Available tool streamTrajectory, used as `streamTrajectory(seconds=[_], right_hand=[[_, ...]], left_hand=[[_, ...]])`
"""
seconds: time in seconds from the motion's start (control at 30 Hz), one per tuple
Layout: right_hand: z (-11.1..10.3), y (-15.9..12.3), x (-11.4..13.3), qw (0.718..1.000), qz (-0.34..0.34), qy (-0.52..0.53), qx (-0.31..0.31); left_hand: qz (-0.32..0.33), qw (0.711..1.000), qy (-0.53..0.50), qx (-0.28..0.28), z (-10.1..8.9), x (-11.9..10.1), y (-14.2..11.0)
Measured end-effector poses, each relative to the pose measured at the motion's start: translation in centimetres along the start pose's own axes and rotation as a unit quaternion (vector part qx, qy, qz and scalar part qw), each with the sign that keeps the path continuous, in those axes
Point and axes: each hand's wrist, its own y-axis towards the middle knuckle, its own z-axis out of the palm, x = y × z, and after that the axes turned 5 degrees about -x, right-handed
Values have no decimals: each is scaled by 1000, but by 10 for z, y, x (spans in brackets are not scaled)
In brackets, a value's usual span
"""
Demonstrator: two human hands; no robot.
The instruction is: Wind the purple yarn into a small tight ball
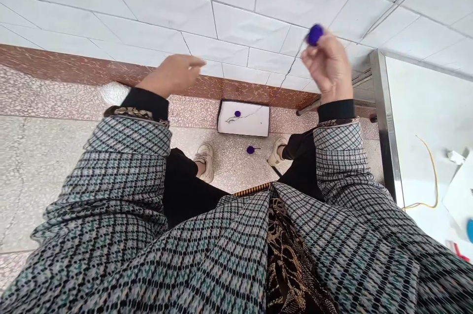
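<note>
Raised at the right, my right hand (330, 65) pinches a dark purple round piece (315, 34), perhaps a pompom, between thumb and fingers. A thin dark string (290, 68) trails from it down toward a shallow white box with dark edges (258, 127) on the floor. Another purple round piece (237, 114) lies inside that box, beside loose string. A third purple piece (250, 150) with a short dark tail rests on the floor in front of it. My left hand (173, 75) hovers at the left with fingers drawn together; anything in them is hidden.
A white tiled wall (236, 23) with a reddish-brown base strip stands ahead. To the right is a white table (410, 122) with a metal edge and a yellow cord (435, 181). A clear plastic-looking bundle (114, 93) sits by the wall. My shoes (205, 161) flank the box.
</note>
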Motion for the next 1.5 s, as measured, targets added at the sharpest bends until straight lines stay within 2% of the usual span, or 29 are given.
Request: streamTrajectory(seconds=[0.03, 0.07, 0.17, 0.23, 0.3, 0.4, 0.5, 0.57, 0.67, 0.73, 0.8, 0.87, 0.93, 1.03, 1.13, 1.27, 1.4, 1.5], right_hand=[[12, -3, -9, 997, 38, -25, 55], [24, -7, -18, 991, 71, -44, 106], [52, -19, -37, 970, 112, -60, 208], [60, -20, -44, 967, 117, -44, 223], [61, -14, -49, 973, 117, -22, 197], [57, -2, -53, 990, 83, -7, 115], [53, 2, -54, 992, 26, -103, 74], [53, -1, -54, 968, 0, -227, 108], [52, -12, -52, 906, 2, -353, 233], [52, -18, -48, 891, 44, -328, 310], [52, -22, -44, 907, 96, -224, 342], [54, -24, -39, 937, 113, -97, 316], [57, -23, -36, 965, 89, -24, 245], [64, -17, -44, 986, 53, -65, 146], [66, -6, -57, 987, 46, -116, 101], [49, 18, -60, 994, 6, -74, 84], [24, 40, -48, 996, -57, -5, 66], [15, 49, -50, 996, -64, -25, 57]], left_hand=[[-15, 999, -16, -42, 15, -21, 1], [-11, 997, -61, -51, 29, -43, 2], [3, 970, -244, -21, 69, -91, 5], [-25, 962, -270, -10, 87, -105, 8], [-53, 975, -217, -5, 95, -106, 8], [-21, 996, -90, 2, 94, -100, 3], [62, 996, -9, 68, 87, -99, -6], [82, 992, 15, 90, 81, -102, -10], [65, 996, 31, 46, 67, -104, -10], [45, 998, 42, 15, 59, -103, -6], [19, 999, 42, 15, 54, -100, -2], [-8, 999, 16, 47, 54, -100, -1], [-20, 995, -28, 97, 57, -103, -3], [-4, 984, -76, 162, 61, -110, -7], [4, 979, -106, 177, 65, -114, -9], [-52, 968, -206, 132, 72, -111, -7], [-155, 930, -333, 31, 80, -106, -5], [-176, 922, -346, -11, 82, -102, -4]])
